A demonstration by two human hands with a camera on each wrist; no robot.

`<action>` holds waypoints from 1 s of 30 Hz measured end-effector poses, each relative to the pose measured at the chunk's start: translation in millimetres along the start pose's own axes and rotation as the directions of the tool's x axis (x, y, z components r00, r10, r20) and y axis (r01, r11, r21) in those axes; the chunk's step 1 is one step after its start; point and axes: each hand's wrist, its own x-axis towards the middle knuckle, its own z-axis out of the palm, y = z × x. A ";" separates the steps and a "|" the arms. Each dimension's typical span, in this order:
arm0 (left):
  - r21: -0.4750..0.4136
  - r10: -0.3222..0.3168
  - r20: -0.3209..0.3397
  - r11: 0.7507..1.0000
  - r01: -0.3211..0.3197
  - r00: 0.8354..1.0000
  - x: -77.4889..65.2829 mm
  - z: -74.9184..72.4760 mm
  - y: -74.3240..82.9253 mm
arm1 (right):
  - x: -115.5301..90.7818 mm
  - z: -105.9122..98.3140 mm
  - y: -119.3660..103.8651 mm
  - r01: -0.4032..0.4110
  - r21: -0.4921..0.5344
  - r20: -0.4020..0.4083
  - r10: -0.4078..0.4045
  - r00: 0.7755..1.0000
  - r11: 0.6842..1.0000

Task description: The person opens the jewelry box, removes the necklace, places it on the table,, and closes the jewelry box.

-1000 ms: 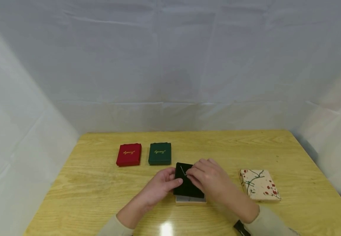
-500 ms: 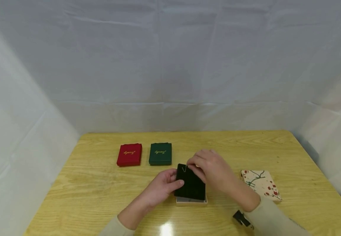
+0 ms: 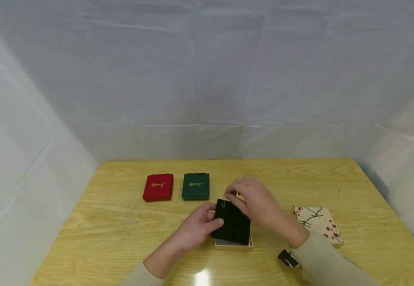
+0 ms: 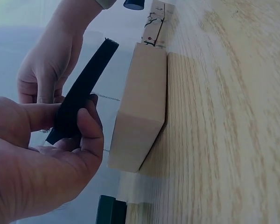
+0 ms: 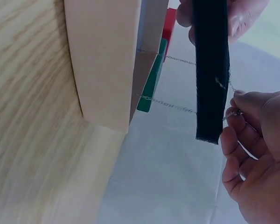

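Chain [image 3: 223,203]: in the head view it loops at the far left corner of the black pad [image 3: 232,225], running farther out into the right hand [image 3: 253,198], whose grip pinches it and is nearer than the left. The left hand [image 3: 200,222] grasps the pad's left edge. The left wrist view shows the pad tilted, apart from the pale box [image 4: 142,84]. In the right wrist view, two strands span pad to box.
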 end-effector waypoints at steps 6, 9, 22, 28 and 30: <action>0.005 -0.002 0.014 1.000 0.002 1.000 -0.1 1.5 -0.4 | 4.2 1.4 4.5 0.008 0.029 0.012 -0.008 1.000 1.000; 0.007 -0.002 0.018 1.000 0.002 1.000 -0.1 1.9 -1.2 | 6.6 1.4 4.8 0.002 0.030 0.021 -0.003 1.000 1.000; -0.004 -0.013 0.033 1.000 0.013 0.999 0.3 1.9 -2.8 | 14.2 5.1 13.1 -0.049 0.074 0.028 0.047 0.999 0.996; -0.007 -0.013 0.035 1.000 0.013 0.999 0.8 1.3 -3.3 | 14.1 4.7 15.9 -0.084 0.105 0.047 0.079 0.996 0.991; -0.010 -0.010 0.037 1.000 0.010 0.999 1.1 1.1 -3.6 | 14.4 4.7 16.8 -0.097 0.108 0.057 0.091 0.994 0.989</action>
